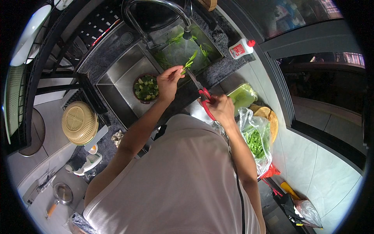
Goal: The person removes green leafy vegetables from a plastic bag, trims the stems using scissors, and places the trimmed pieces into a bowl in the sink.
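Between its thumb and fingers my left hand [169, 82] pinches a sprig of green leafy vegetable [190, 60] above the right sink basin [214, 60]. My right hand [220, 108] grips red-handled kitchen scissors [206, 96], whose blades point up to the sprig beside my left fingertips. Water runs from the chrome faucet [187, 28] into that basin, where loose green leaves [204, 52] lie along the sides. In the left basin [124, 76] stands a round colander or bowl holding broccoli florets [146, 87], just left of my left wrist.
A white bottle with a red cap [241, 48] stands on the right counter. Lower down are a green plastic container [244, 95], a clear bag of cut greens [257, 140] and a wooden board [271, 118]. On the left sit a beige plastic basket [79, 121] and a dish rack [27, 76].
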### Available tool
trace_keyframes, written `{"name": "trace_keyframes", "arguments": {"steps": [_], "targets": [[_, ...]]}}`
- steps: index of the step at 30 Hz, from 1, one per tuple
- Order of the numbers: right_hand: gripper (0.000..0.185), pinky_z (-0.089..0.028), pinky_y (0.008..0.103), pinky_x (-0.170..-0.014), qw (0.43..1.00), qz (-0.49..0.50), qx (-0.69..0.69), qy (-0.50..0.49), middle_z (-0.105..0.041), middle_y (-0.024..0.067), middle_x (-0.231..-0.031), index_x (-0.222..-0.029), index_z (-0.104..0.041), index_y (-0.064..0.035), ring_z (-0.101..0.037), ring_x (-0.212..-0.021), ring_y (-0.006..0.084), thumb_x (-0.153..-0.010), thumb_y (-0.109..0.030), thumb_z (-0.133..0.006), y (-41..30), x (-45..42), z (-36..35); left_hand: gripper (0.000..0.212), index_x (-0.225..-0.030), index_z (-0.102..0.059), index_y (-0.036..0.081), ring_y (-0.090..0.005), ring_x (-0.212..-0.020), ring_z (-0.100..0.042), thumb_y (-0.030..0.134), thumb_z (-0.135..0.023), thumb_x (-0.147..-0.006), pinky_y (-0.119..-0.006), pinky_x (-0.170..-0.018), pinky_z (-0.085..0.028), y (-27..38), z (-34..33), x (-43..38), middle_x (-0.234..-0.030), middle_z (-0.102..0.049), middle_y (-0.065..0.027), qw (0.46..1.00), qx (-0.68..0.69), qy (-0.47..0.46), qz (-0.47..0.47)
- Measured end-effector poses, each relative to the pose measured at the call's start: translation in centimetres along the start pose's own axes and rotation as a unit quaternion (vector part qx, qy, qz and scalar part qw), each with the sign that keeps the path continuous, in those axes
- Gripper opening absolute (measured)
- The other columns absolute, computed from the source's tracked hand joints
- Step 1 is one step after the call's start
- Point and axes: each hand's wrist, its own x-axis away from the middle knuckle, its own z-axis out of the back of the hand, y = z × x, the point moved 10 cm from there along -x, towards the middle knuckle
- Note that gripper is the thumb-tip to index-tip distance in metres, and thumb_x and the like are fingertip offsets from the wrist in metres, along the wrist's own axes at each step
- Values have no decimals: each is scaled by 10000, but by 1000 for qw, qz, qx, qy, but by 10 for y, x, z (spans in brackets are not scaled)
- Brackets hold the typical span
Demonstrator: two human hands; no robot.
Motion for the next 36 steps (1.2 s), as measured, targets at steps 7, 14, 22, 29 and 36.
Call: {"name": "trace_keyframes", "arguments": {"steps": [7, 14, 22, 29, 36], "targets": [[439, -477, 323, -540, 990, 39, -131, 19, -591, 94, -525, -770, -727, -57, -607, -502, 178, -737, -494, -752, 14, -6, -5, 281, -1172, -635, 12, -75, -760, -546, 145, -639, -924, -220, -660, -453, -62, 32, -5, -1019, -656, -39, 980, 94, 23, 176], [359, -424, 227, -475, 977, 16, -212, 21, -567, 13, -507, -758, -707, -21, -577, -470, 66, -767, -372, -785, 36, 5, 5, 336, -1234, -576, 34, -87, -788, -555, 174, -629, -933, -215, -708, -468, -100, 40, -18, -1072, -632, -28, 955, 141, 45, 258], [282, -467, 224, -446, 959, 4, -281, 47, -599, 22, -541, -720, -659, 1, -608, -443, 103, -801, -242, -779, 47, 33, 24, 390, -1272, -551, 41, -119, -976, -609, 231, -619, -938, -237, -790, -541, -169, 80, -73, -1103, -614, -30, 925, -34, 54, 375], [107, -476, 243, -560, 820, 24, -560, 114, -601, 33, -683, -770, -583, 2, -610, -597, 111, -844, 44, -647, 86, 77, 50, 406, -1276, -549, 40, -148, -908, -627, 231, -637, -929, -293, -821, -524, -182, 68, -62, -1094, -630, -41, 944, -30, 12, 329], [253, -437, 495, -865, 680, 341, -632, 150, -555, 105, -1023, -1024, -542, -114, -545, -961, 316, -791, -46, -611, 47, 143, 115, 292, -1133, -631, -15, -119, -825, -624, 108, -687, -873, -260, -763, -513, -115, -66, -40, -935, -666, -61, 942, -46, -220, 247]]}}
